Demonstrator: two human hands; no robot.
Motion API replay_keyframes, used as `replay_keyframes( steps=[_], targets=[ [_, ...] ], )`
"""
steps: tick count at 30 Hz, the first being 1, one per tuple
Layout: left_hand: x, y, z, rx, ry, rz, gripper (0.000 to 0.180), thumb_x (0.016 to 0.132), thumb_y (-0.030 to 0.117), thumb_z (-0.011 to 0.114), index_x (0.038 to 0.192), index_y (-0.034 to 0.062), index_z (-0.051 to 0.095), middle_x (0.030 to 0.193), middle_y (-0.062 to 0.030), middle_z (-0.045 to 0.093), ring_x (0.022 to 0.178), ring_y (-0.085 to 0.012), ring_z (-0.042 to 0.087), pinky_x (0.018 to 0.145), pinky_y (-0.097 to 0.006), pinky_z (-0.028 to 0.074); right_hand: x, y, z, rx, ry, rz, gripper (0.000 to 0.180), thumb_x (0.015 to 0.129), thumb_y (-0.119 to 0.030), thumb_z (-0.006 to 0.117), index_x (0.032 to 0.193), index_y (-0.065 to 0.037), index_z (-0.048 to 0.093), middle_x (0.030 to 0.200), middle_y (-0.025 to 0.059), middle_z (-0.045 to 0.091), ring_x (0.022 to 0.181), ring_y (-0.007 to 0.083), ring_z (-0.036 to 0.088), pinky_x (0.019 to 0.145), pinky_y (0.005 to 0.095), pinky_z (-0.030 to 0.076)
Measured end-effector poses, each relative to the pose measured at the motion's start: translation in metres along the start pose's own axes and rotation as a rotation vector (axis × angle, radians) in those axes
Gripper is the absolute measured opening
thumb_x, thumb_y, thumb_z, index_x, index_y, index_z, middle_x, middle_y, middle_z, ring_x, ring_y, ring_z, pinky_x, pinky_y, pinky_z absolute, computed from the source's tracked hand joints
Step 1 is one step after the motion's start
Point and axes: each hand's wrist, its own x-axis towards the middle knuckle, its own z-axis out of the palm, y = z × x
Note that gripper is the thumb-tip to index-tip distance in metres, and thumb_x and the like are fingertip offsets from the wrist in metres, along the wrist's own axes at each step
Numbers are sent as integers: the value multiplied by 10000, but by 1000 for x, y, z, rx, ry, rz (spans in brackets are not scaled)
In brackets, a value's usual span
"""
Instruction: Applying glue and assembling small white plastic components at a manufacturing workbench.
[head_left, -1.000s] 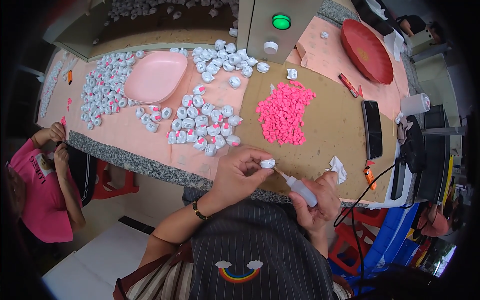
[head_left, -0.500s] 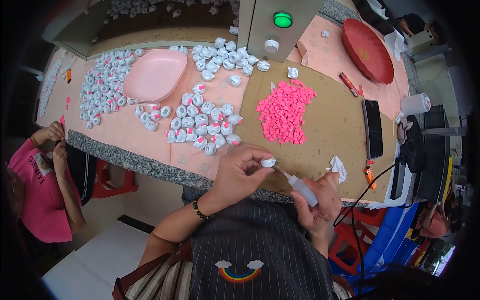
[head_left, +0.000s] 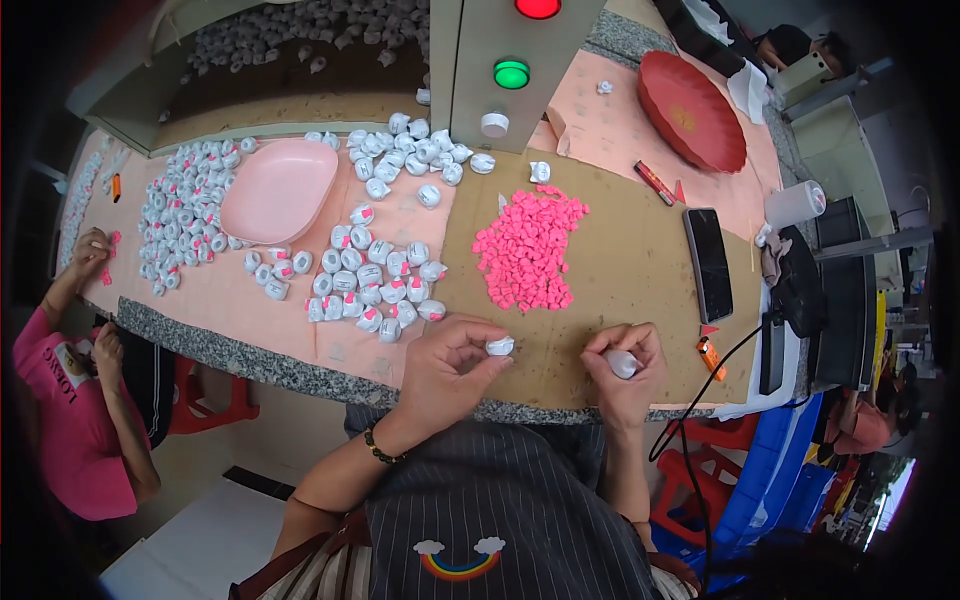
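Observation:
My left hand [head_left: 450, 365] pinches a small white cap-like part [head_left: 499, 346] between thumb and fingertips, over the near edge of the brown board [head_left: 640, 300]. My right hand [head_left: 625, 370] is closed around a small white bottle-like object [head_left: 622, 363], a short way right of the left hand. A heap of small pink pieces [head_left: 527, 250] lies on the board just beyond both hands. A cluster of white parts [head_left: 372, 285] sits on the pink table surface to the left of the heap.
A pink oval dish [head_left: 278, 190] and more white parts [head_left: 185, 215] lie at the left. A black phone [head_left: 709, 263], a red dish [head_left: 692, 110] and a panel with green light [head_left: 511, 73] stand beyond. A person in pink [head_left: 70, 400] works at the left.
My right hand has drawn the bottle away from the white part and pulled apart from my left hand, which still holds the part.

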Motion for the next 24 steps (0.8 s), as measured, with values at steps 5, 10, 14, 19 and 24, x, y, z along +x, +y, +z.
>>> replay_keyframes(
  steps=[5,10,14,19,24],
  targets=[
    [2,0,0,-2,2,-13,258,785,-108,633,1034,-57,590,1037,-93,566,921,-140,617,788,-244,526,31,2,9,-327,-91,-194,181,710,96,653,811,-3,541,760,88,586,666,151,546,610,255,438],
    [2,0,-1,-28,8,-16,257,792,-100,634,1041,-54,588,1026,-85,571,915,-132,615,786,-241,520,47,7,19,-818,-193,-588,124,670,96,661,757,25,609,753,116,555,694,253,543,586,324,434],
    [3,-1,-1,-68,6,3,271,797,-92,636,1058,-46,580,1018,-80,579,906,-123,612,785,-239,512,47,4,21,-949,-258,-632,169,657,99,652,792,24,581,773,137,532,728,309,531,617,378,441],
    [3,-1,-2,-81,-2,10,272,803,-87,633,1065,-42,576,1004,-76,595,900,-113,607,789,-235,505,51,1,21,-1072,-321,-575,216,631,104,637,810,23,550,807,154,520,744,324,529,640,397,446],
    [3,-1,-1,-104,-2,32,272,804,-119,622,1065,-57,575,994,-88,618,888,-104,608,764,-227,515,48,5,16,-964,-255,-645,216,639,113,616,824,29,545,837,160,536,751,330,532,643,404,452]
  ],
)
